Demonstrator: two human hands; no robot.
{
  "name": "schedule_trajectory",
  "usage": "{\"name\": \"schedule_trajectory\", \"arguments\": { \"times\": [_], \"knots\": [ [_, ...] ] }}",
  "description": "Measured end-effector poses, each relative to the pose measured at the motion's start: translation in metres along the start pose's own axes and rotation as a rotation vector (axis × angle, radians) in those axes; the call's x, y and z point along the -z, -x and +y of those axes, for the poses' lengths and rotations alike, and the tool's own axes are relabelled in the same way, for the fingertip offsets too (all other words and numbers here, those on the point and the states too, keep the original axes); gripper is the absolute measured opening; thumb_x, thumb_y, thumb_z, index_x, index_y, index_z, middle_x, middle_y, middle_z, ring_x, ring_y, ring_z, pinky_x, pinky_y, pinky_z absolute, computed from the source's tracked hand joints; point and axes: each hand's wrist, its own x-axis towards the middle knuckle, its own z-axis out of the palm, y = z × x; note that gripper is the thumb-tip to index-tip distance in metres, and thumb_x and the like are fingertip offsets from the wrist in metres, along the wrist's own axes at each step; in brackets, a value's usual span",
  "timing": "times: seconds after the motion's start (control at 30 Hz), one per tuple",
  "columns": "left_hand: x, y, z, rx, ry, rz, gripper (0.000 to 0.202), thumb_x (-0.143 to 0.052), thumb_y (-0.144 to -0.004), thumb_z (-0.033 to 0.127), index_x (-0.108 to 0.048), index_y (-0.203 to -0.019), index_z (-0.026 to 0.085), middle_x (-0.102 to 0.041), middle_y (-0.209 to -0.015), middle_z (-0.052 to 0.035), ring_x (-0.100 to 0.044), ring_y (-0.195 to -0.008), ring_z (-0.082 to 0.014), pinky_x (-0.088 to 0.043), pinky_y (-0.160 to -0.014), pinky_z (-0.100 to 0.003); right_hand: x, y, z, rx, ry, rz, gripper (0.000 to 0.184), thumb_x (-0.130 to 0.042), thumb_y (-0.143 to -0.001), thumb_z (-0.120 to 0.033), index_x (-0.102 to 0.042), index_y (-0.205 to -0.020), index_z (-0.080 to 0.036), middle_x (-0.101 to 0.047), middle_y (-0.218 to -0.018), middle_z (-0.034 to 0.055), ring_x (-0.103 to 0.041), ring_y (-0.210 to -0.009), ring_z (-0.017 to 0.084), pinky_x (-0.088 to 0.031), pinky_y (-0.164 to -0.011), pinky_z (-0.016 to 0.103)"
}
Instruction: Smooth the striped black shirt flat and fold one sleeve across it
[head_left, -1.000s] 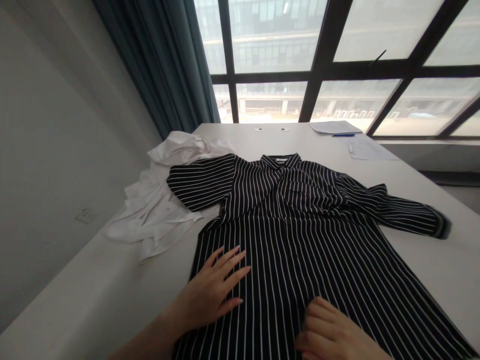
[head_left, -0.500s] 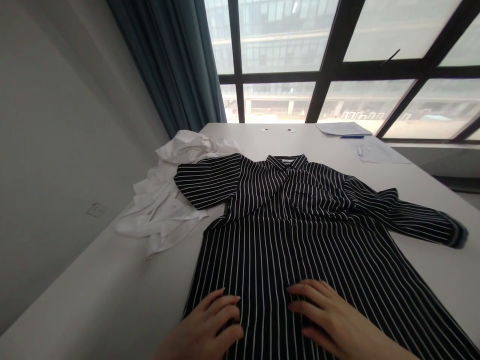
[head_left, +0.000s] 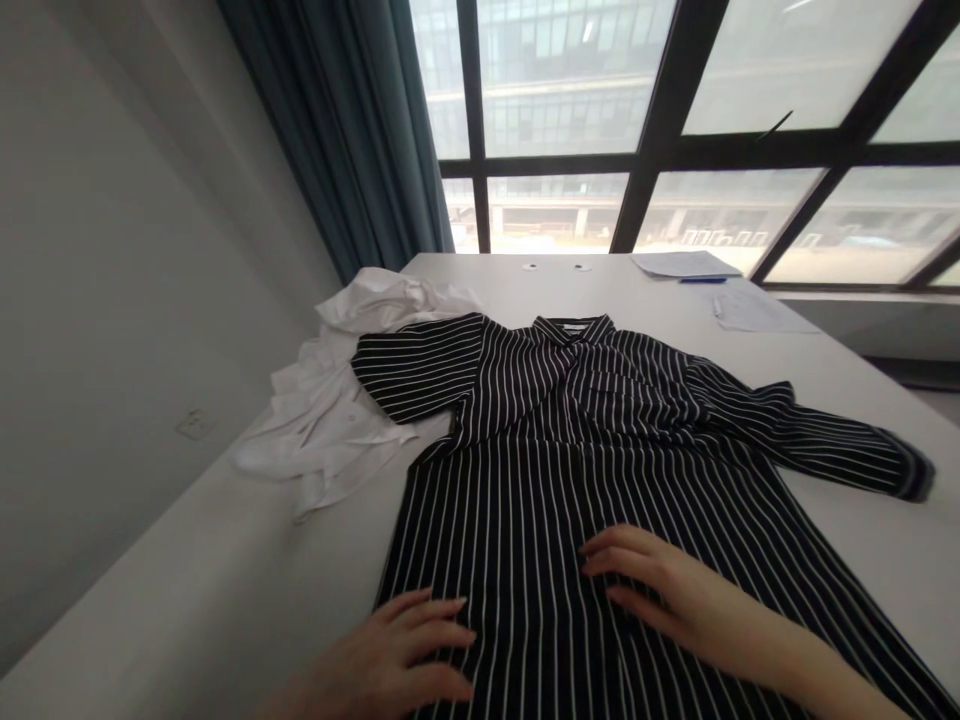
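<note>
**Black dress with white stripes [head_left: 525,520], laid out on a white table [head_left: 202,590]**

Main item: the dress lies front up and lengthwise across the table, its collar [head_left: 574,325] pointing toward the window [head_left: 555,100] and its skirt running toward the person. The chest area is rumpled, with folds gathered beneath the collar.

Sleeves: the sleeve at the left of the view [head_left: 416,365] lies out flat over the edge of a crumpled white garment [head_left: 322,410]. The sleeve at the right of the view [head_left: 817,440] stretches across the table, its dark cuff [head_left: 915,470] lying near the table's right side.

Hands: the left hand [head_left: 375,660] lies on the lower skirt near its left edge, palm down, with the fingers slightly spread. The right hand [head_left: 660,585] lies on the skirt further up and to the right, with the fingers close together and gently curved. Neither hand pinches the cloth, and a stretch of striped fabric lies between them.

Also on the table: two sheets of paper [head_left: 682,264] [head_left: 757,312] and a blue pen [head_left: 703,280] at the far right, near the window.

Surroundings: a dark teal curtain [head_left: 330,120] hangs at the far left corner of the window, and a wall socket [head_left: 195,424] sits on the wall beside the table.
</note>
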Motion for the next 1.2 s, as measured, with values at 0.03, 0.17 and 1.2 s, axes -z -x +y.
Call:
{"name": "schedule_trajectory", "arguments": {
  "times": [0.03, 0.17, 1.2],
  "knots": [
    [0.003, -0.003, -0.004, -0.005, 0.033, -0.008, 0.055, -0.046, -0.071, -0.003, -0.058, -0.114, 0.029, -0.067, -0.120, 0.0019, -0.059, -0.118, -0.0175, -0.040, -0.111, -0.037, 0.002, -0.003, 0.008, 0.006, 0.040, 0.056, 0.029, -0.044, -0.099, -0.032, -0.061, -0.123, -0.030, -0.055, -0.135, 0.0028, -0.051, -0.126, 0.019, -0.043, -0.108, 0.038],
    [-0.003, -0.028, -0.029, -0.038, 0.022, 0.070, 0.043, -0.042, -0.080, -0.001, -0.061, -0.109, 0.024, -0.070, -0.108, -0.0009, -0.065, -0.102, -0.0154, -0.044, -0.106, -0.036, 0.000, -0.021, 0.048, 0.001, 0.293, 0.300, 0.034, -0.044, -0.098, -0.034, -0.059, -0.129, -0.030, -0.051, -0.144, 0.0033, -0.035, -0.140, 0.025, -0.033, -0.114, 0.050],
    [-0.018, -0.120, -0.096, 0.047, -0.186, 0.144, 0.050, -0.050, -0.097, 0.033, -0.039, -0.145, 0.022, -0.033, -0.156, -0.0104, -0.021, -0.147, -0.0244, -0.027, -0.117, -0.048, 0.018, -0.019, 0.151, -0.259, 0.703, 0.649, 0.047, -0.032, -0.097, -0.039, -0.053, -0.136, -0.026, -0.049, -0.147, 0.0071, -0.037, -0.139, 0.028, -0.031, -0.110, 0.052]
  ]
}}
